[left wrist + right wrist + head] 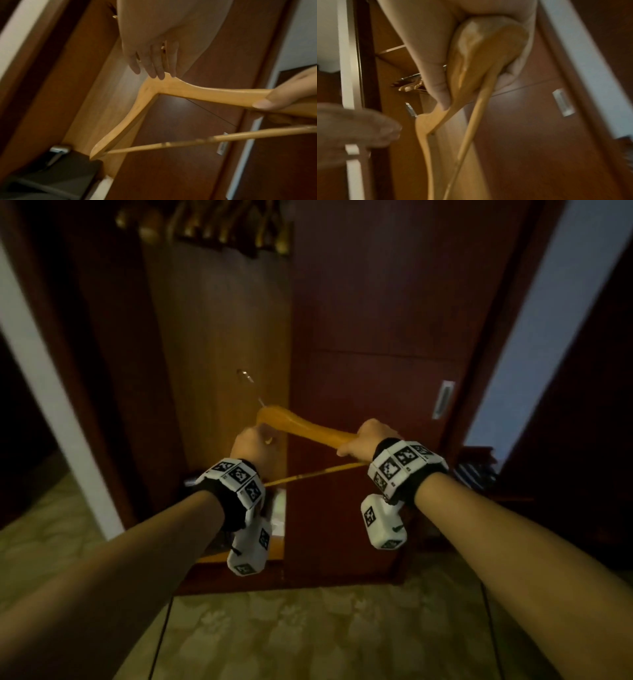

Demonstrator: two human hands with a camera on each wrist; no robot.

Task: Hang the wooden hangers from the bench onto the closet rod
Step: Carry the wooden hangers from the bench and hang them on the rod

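My head camera looks forward and down at the open closet (219, 337) from nearby. Each wrist camera peers along its fingers (155, 67) from very close (both blur badly); all three share the wooden hanger (308, 429) and sliding door (376, 302).

Arms extended, right hand (368, 440) clenched (left hand (251, 445) loose-fingered).

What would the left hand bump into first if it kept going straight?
Probably the wooden hanger, whose peak sits right by the left hand; behind it, depth unclear, stands the closet panel.
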